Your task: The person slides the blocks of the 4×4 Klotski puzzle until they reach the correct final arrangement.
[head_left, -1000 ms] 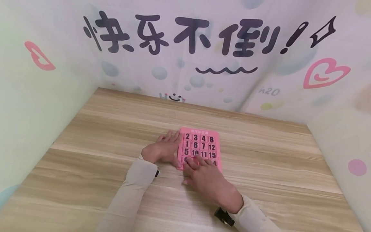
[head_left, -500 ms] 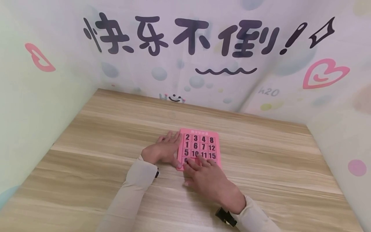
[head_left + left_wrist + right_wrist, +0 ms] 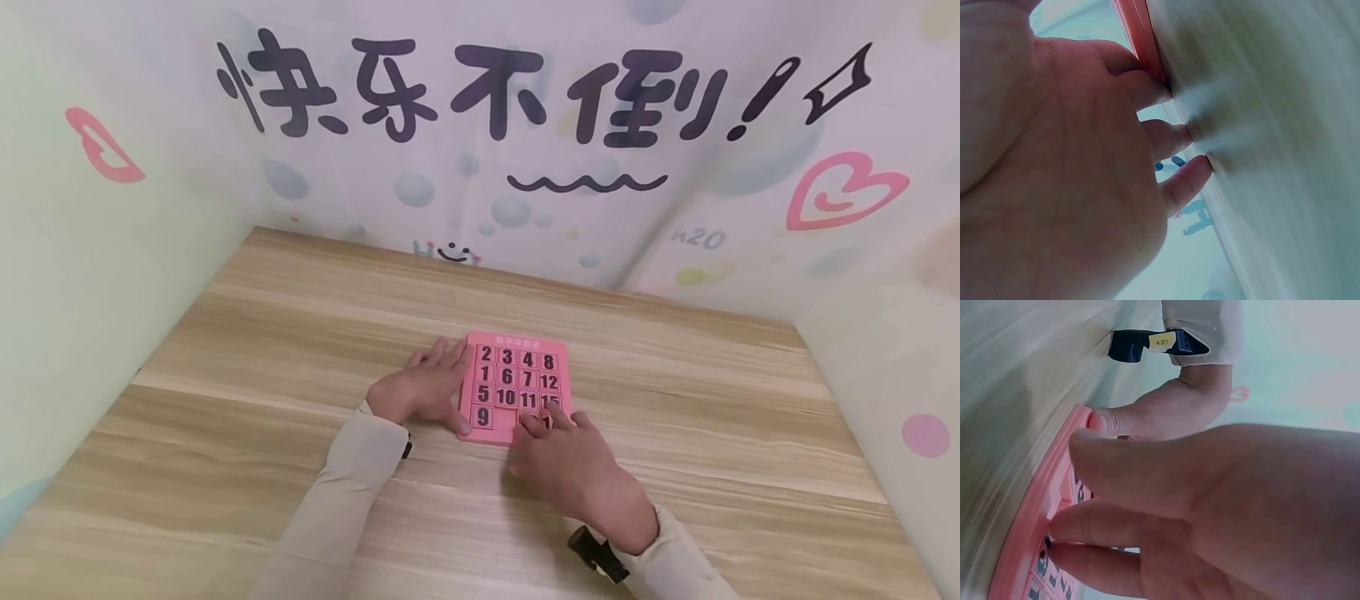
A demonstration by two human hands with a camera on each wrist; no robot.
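A pink sliding number puzzle (image 3: 505, 422) lies flat on the table in the head view, its numbered tiles set in a square frame. In its lowest row, the 9 tile (image 3: 483, 417) has a bare slot to its right. My left hand (image 3: 423, 387) rests along the puzzle's left side, fingers spread and thumb at the near left corner. With its fingertips on the tiles at the near right, my right hand (image 3: 573, 462) partly covers the 15 tile and hides most of the lowest row's right end. The right wrist view shows these fingertips touching the tiles.
The wooden table (image 3: 300, 308) reaches back to a white printed cloth (image 3: 480, 208) with dark characters. Pale walls stand at left and right. A black strap mount (image 3: 597, 554) sits at the right wrist.
My right hand has slid to the right along the puzzle's lowest row, uncovering the 9 tile and the bare slot beside it. My left hand has stayed in place.
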